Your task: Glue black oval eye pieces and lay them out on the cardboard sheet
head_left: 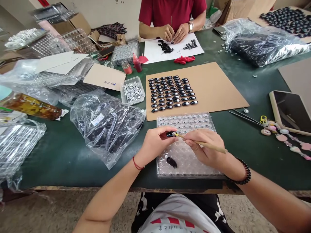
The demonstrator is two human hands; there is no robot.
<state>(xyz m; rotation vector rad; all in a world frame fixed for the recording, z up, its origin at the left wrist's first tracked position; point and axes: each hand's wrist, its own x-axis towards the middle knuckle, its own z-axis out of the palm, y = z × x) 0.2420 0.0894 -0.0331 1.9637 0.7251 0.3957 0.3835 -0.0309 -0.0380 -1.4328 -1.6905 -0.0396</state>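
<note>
My left hand (155, 142) pinches a small black oval piece (170, 134) above a clear blister tray (186, 121). My right hand (206, 145) grips a thin wooden stick (213, 146), its tip touching the black piece. Another black oval piece (171, 162) lies in the tray near its front edge. Beyond the tray, a brown cardboard sheet (213, 84) carries rows of several black oval pieces (171, 92) with silver marks.
A clear bag of black pieces (107, 126) lies to the left, a small box of silver discs (133, 90) behind it. A phone (290, 110), tweezers (243, 117) and charms (286, 139) lie at right. Across the green table (68, 152) a person in red (173, 32) works on white paper.
</note>
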